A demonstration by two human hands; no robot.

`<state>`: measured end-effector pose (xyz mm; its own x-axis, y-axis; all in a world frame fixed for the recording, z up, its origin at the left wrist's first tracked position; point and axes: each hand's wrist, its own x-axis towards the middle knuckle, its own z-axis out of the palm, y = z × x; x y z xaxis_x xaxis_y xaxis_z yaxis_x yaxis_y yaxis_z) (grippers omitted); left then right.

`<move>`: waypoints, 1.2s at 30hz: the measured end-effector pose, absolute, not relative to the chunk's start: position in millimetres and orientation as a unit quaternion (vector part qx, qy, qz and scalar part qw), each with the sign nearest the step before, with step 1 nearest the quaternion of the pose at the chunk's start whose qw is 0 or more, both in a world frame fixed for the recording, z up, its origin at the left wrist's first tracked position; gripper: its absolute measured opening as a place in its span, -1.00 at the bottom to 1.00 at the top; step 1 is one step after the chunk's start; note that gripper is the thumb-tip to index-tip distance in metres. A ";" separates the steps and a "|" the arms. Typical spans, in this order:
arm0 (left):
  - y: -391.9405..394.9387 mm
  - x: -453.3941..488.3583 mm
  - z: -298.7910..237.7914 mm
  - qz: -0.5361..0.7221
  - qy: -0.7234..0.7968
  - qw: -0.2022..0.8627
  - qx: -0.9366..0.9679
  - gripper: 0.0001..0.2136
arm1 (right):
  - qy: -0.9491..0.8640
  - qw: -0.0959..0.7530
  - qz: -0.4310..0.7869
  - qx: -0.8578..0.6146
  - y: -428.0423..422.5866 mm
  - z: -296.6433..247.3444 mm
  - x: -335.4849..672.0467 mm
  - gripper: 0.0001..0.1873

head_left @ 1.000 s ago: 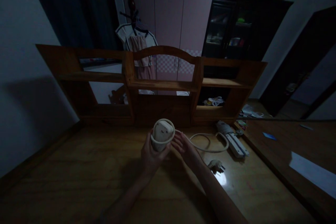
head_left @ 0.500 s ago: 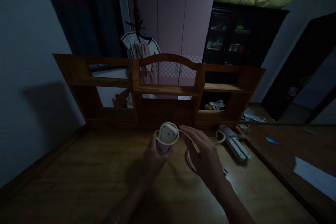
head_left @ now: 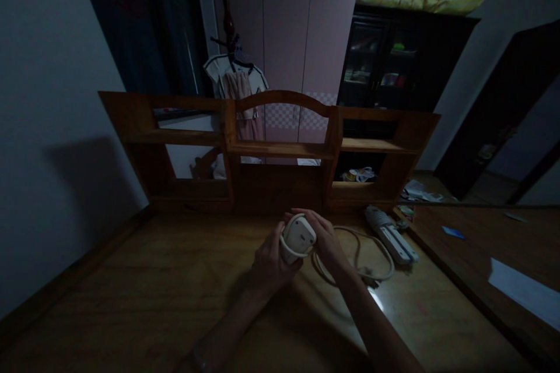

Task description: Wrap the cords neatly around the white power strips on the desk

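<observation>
My left hand (head_left: 272,261) grips a small white adapter block (head_left: 298,236) above the wooden desk (head_left: 144,297). A cream cable (head_left: 363,256) is looped round the block and trails off to the right on the desk. My right hand (head_left: 322,240) closes over the block's right side, fingers on the cable wrapped there. The cable's loose loops lie just right of my right hand, ending at a plug (head_left: 368,275) near a bright glare spot.
A white power strip (head_left: 391,235) lies at the desk's back right. A wooden shelf unit (head_left: 280,148) stands along the desk's far edge. A second dark table (head_left: 481,245) with a white sheet (head_left: 522,291) is at the right. Wardrobes stand behind.
My right hand swung out over the cable and came back onto the block, laying another turn of cable round it. The loose loop on the desk has grown shorter.
</observation>
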<state>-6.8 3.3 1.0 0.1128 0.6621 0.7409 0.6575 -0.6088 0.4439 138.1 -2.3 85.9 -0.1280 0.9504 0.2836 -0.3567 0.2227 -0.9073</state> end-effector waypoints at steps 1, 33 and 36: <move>2.7 -6.8 0.7 0.495 0.440 -0.001 0.749 -0.23 | -0.496 0.590 0.570 -0.285 -0.3 83.7 138.7 -0.61; -4.4 6.6 11.2 0.544 0.476 0.141 0.677 -0.16 | -0.677 0.470 0.281 -0.491 10.2 32.6 158.5 -0.45; 0.6 5.2 11.8 0.544 0.520 0.180 0.634 -0.36 | -0.683 0.463 0.276 -0.493 12.9 22.7 160.5 -0.49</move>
